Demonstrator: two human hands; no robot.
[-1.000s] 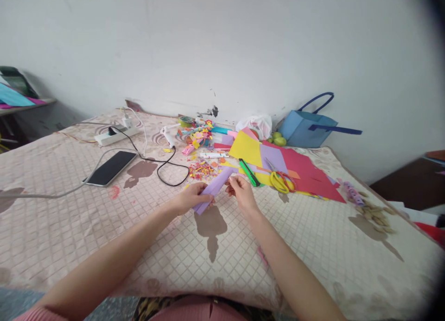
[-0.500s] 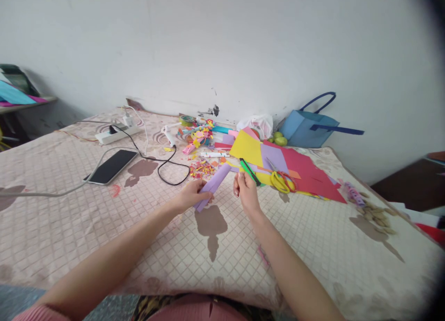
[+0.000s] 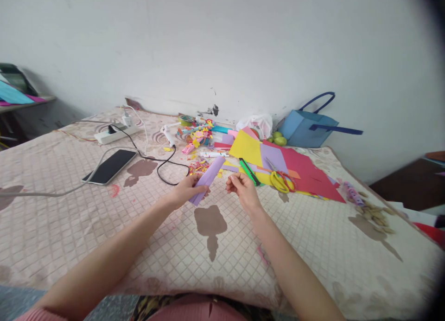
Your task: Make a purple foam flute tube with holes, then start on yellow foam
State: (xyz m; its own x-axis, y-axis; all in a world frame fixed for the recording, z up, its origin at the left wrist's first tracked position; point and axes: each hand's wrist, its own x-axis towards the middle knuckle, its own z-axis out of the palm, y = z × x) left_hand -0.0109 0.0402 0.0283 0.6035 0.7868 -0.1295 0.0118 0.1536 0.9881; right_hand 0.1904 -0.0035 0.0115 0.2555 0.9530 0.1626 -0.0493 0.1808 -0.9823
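Note:
A folded purple paper strip slants up and to the right, its lower end gripped between the thumb and fingers of my left hand. Just right of it, my right hand has its fingers curled together, apart from the strip; whatever they may hold is too small to make out. Beyond my right hand lies a green and black cutter. Scissors with yellow handles rest to its right, beside coloured paper sheets. Small paper scraps are scattered behind the strip.
A dark-screened phone and a power strip with cables are on the left. A white glue gun stands behind its looped black cord. A blue bag is by the wall, with beige pieces at the right.
My left hand has shifted slightly up and left with the purple strip, which is turned more flatly to view. My right hand has moved a little left and its fingers are bent differently.

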